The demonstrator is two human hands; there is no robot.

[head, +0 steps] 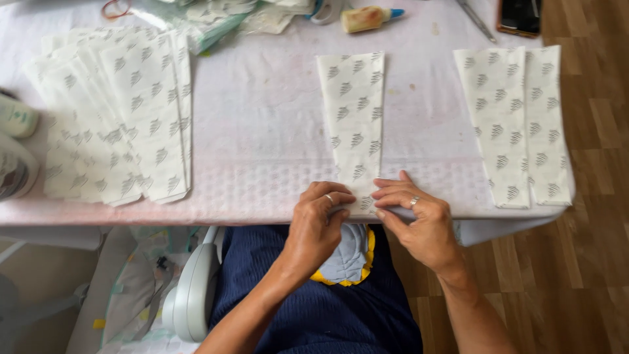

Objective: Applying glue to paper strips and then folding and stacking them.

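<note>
A long white paper piece (354,118) printed with small grey shapes lies lengthwise on the table, narrowing toward me. My left hand (319,226) and my right hand (418,219) meet at its near end by the table's front edge. The fingertips of both hands press and pinch that end of the paper. Each hand wears a ring.
A fanned stack of the same printed paper (118,111) lies at left, and two more pieces (514,118) lie at right. A glue bottle (368,18), scissors (477,19) and a phone (519,16) sit at the back. The white tablecloth (262,111) covers the table; wooden floor is at right.
</note>
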